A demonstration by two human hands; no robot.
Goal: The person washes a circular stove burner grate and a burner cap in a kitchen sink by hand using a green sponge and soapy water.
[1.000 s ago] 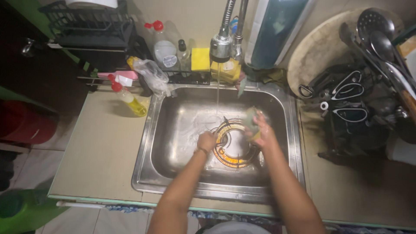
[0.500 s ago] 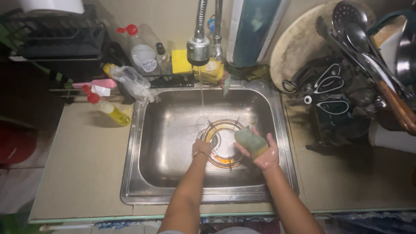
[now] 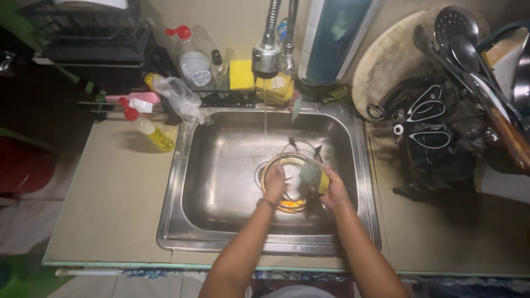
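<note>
Head view: we look down on our two hands in a steel sink, with water running from the tap straight ahead of our fingers.
Risk, slipping: we judge the round wire stand could slide or tip out from under our left hand, since it is wet and lies over the drain.
Risk, snagging: the stand's thin prongs poke out just beyond our fingers, and we think the sponge or a fingertip could catch on them during a hard rub.
Risk, splashing: the stream lands just ahead of our left hand; we reckon water could bounce off the ring onto the worktop.
Left hand: fingers curled down over the near side of the ring, pinning it to the sink floor; how tightly they close around the wire we cannot tell.
Right hand: fingers closed around a green and yellow sponge, which presses on the ring's right side.
Stand's place: under and between both hands, mid-sink, over the drain.
Left of our fingers: a yellow squeeze bottle with a red cap lies on the worktop.
Beyond our fingers: spare yellow sponges sit by the tap.
Right of our fingers: a dark rack holds scissors and ladles.
</note>
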